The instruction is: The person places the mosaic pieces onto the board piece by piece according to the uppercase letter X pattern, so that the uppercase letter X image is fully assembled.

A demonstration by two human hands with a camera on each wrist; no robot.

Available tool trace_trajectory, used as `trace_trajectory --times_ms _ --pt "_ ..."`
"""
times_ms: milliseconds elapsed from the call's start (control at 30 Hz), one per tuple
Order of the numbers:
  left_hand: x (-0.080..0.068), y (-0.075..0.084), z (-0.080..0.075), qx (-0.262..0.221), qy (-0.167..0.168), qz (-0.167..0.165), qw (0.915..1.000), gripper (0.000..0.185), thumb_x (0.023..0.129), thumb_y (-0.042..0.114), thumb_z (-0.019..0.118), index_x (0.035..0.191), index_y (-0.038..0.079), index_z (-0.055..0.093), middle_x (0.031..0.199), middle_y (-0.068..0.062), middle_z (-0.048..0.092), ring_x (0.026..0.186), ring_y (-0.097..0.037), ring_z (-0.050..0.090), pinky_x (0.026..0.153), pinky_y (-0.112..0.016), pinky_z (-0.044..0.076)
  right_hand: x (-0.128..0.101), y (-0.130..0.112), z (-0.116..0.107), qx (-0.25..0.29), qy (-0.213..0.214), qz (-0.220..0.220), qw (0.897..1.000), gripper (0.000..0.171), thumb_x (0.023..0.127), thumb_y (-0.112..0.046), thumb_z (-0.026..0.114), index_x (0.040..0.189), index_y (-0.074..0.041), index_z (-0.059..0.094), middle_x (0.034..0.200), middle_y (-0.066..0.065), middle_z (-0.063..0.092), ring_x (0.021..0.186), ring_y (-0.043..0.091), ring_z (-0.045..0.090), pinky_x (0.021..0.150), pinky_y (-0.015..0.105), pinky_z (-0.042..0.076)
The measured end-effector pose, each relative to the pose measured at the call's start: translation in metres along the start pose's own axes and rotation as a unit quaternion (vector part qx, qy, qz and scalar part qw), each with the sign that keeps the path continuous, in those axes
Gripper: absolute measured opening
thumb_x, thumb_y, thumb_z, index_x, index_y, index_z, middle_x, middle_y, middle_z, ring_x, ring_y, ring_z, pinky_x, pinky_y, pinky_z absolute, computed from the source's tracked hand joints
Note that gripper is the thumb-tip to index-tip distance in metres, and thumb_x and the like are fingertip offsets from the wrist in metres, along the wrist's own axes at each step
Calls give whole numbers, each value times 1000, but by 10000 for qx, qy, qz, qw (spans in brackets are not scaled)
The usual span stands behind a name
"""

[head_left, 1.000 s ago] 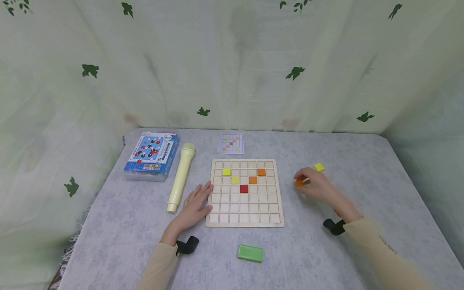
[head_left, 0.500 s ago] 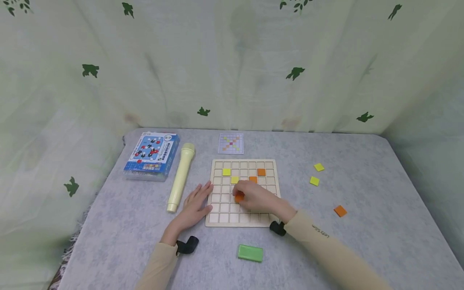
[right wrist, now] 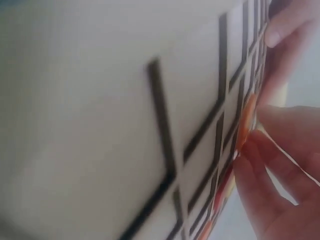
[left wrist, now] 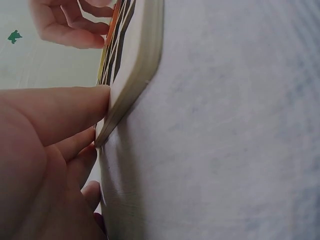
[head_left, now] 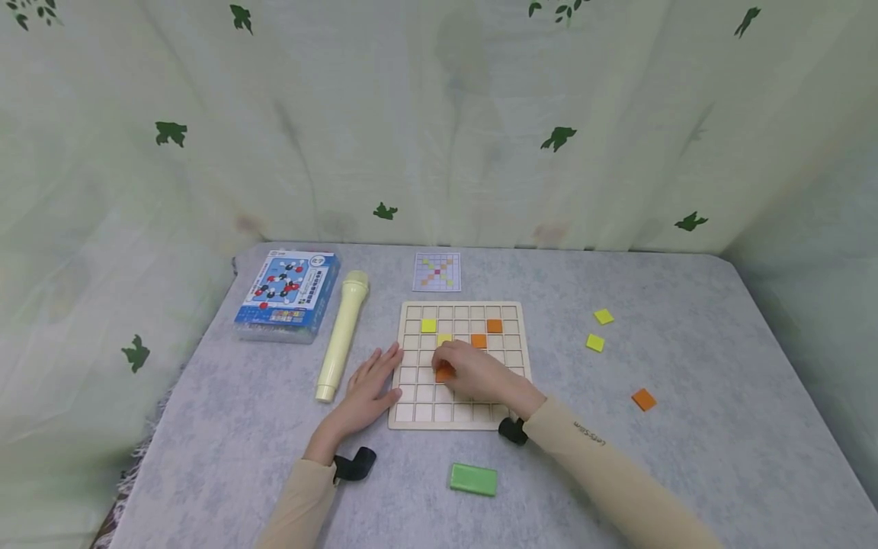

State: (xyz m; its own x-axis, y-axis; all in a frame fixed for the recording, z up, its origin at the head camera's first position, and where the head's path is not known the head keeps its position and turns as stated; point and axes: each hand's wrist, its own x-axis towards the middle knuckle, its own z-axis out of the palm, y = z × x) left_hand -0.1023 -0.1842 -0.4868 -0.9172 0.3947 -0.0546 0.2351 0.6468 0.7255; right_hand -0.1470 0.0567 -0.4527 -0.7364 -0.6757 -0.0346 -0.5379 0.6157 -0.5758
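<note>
A wooden grid board [head_left: 463, 426] lies flat on the table. My left hand [head_left: 369, 387] rests along its left edge, fingers extended, with the thumb at the rim. Over the board's middle, my right hand [head_left: 476, 374] pinches a square orange tile [head_left: 443, 372] at a cell left of centre; in the right wrist view this orange tile [right wrist: 246, 120] sits right at the grid surface. Set in cells further back are a yellow tile [head_left: 428, 326], a second yellow one partly covered by the hand, and two orange tiles, one at the right [head_left: 495, 326]. The red tile is hidden from the head view.
Right of the board lie two loose yellow tiles [head_left: 595, 343] and an orange tile [head_left: 644, 399]. A pattern card [head_left: 437, 272] is behind the board. To the left are a pale yellow tube [head_left: 341, 335] and a blue box [head_left: 286, 293]; a green block [head_left: 473, 479] lies in front.
My right hand has carried the orange tile leftward from the table's right side to the board, then slightly further left onto a cell. The left hand has stayed in place.
</note>
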Motion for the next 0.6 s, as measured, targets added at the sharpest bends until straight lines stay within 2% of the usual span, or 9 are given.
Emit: trace_trajectory --times_ms 133,233,467,600 --pt "2 1 1 20 -15 33 10000 64 96 13 55 151 4 24 158 -11 14 144 -36 2 108 -60 1 -14 14 -14 579 281 448 9969 22 87 1 59 106 -8 64 102 0 62 91 15 55 82 31 47" --pt "2 1 1 -4 -43 27 10000 64 96 12 55 151 4 24 159 -10 14 144 -35 1 109 -59 0 -32 35 -29 738 612 810 9921 21 86 3 60 104 -6 65 100 1 63 90 17 56 80 33 48" --pt "1 1 0 -27 -60 -6 10000 64 96 13 54 151 4 23 159 -10 13 144 -35 0 109 -58 0 -94 103 -67 148 1296 1441 9809 20 85 6 61 104 2 64 102 13 62 97 31 58 82 46 49" --pt "1 -1 0 -8 -48 16 10000 64 97 14 54 151 3 23 158 -11 14 144 -36 0 108 -59 0 -121 131 -80 -155 1370 1774 9744 19 83 6 64 102 4 65 102 18 60 96 36 55 82 50 45"
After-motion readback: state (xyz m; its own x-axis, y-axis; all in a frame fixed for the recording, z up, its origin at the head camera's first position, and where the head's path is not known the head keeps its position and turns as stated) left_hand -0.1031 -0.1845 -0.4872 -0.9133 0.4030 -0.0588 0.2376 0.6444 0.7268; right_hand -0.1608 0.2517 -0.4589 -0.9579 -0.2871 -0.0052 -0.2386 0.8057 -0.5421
